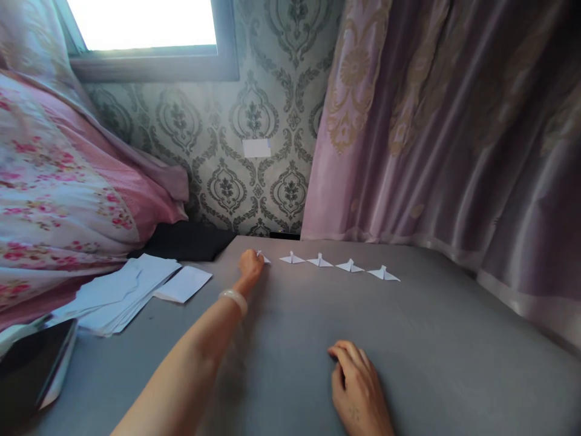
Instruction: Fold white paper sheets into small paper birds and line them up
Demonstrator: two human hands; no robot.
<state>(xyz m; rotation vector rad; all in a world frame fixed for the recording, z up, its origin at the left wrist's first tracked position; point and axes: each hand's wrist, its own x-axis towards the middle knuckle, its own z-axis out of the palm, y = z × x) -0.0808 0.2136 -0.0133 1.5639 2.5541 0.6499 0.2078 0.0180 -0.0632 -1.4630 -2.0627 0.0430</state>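
Note:
My left hand [251, 265] reaches to the far edge of the table, its fingers closed on a small white origami bird [265, 261]. Most of that bird is hidden behind the fingers. To its right, similar origami birds stand in a row, from the nearest one [292, 258] to the rightmost one [384, 274], each with side points spread and a raised middle. My right hand [358, 387] rests on the near part of the table, fingers loosely bent, a gap between thumb and forefinger, holding nothing visible.
Left on the grey table [290, 339] lie a stack of white paper [113, 297], a folded white sheet [185, 284] and a dark-screened device [31, 369]. A black flat item [186, 239] sits behind them. Floral cloth [59, 194] and a purple curtain [408, 121] hang at the sides.

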